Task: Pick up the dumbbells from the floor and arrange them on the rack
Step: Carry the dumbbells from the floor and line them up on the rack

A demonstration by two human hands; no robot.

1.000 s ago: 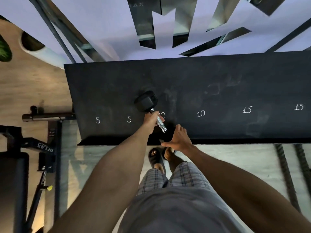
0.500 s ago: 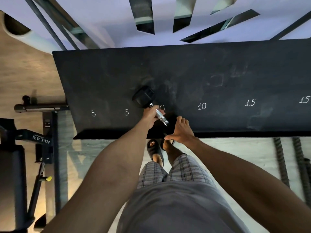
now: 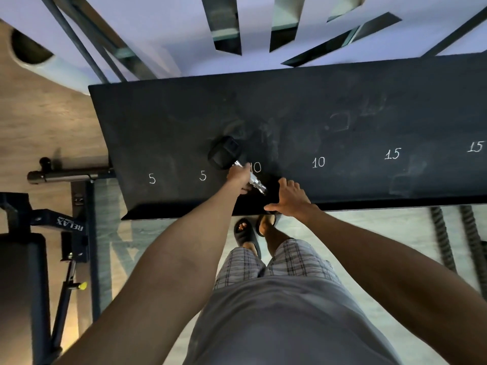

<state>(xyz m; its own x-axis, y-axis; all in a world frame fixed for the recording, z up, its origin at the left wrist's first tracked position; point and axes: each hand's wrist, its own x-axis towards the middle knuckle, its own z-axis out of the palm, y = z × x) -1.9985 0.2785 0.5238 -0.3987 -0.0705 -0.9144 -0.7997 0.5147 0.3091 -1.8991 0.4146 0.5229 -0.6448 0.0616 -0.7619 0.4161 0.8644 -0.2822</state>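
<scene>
Head view looks straight down: the left hand [image 3: 238,177] has its fingers clenched around the chrome handle of a dumbbell [image 3: 224,154]. The dumbbell's far rubber head seems to rest on the rack [image 3: 342,101], at about 11 o'clock from the hand. It is just beside a chalk "10" [image 3: 256,167] that the hand partly covers. I judge the dumbbell is held slanted so that it can be lowered onto this marked place, between the second "5" [image 3: 202,175] and the other "10" [image 3: 318,162]. The near head is dark against the rack's front edge, and I cannot tell if it rests there. The right hand [image 3: 290,198], at 4 o'clock from the handle, is released, its fingers spread on the front edge, probably to steady the body or guide the near end. The rack is a long black dusty board with chalk weights written along it. Below is a pale floor [image 3: 369,225]. A black bench [image 3: 21,285] stands at 8 o'clock, thick ropes [image 3: 442,238] lie at 3 o'clock, and a white wall [image 3: 171,27] with dark slits is at 12 o'clock.
</scene>
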